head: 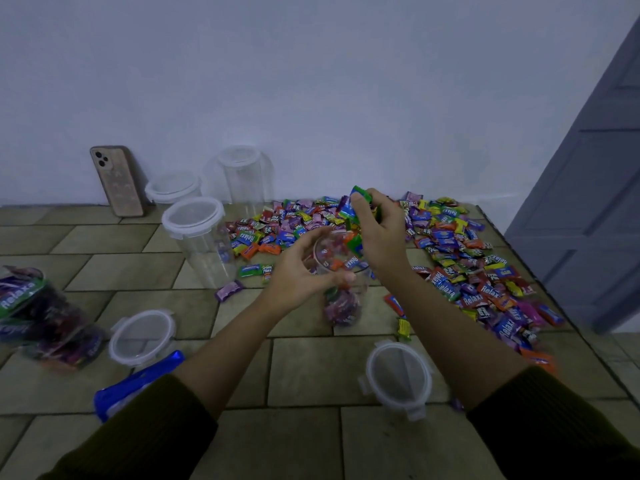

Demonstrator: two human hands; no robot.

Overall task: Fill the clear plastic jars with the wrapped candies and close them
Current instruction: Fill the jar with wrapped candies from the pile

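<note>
A clear plastic jar (341,306) stands open in the middle of the table, partly filled with wrapped candies. My left hand (301,268) grips its rim from the left. My right hand (375,225) hovers over the jar's mouth and holds a bunch of wrapped candies (349,209) in blue and green wrappers. A wide heap of loose candies (450,244) spreads behind and to the right of the jar. Two loose lids lie near me, one lid (142,336) at the left and another lid (398,375) at the right.
Three lidded empty jars stand at the back left: one jar (199,237) near, a low jar (173,187) and a tall jar (242,178) by the wall. A phone (116,180) leans on the wall. A filled jar (45,317) lies at the left. A blue bag (138,382) lies beside it.
</note>
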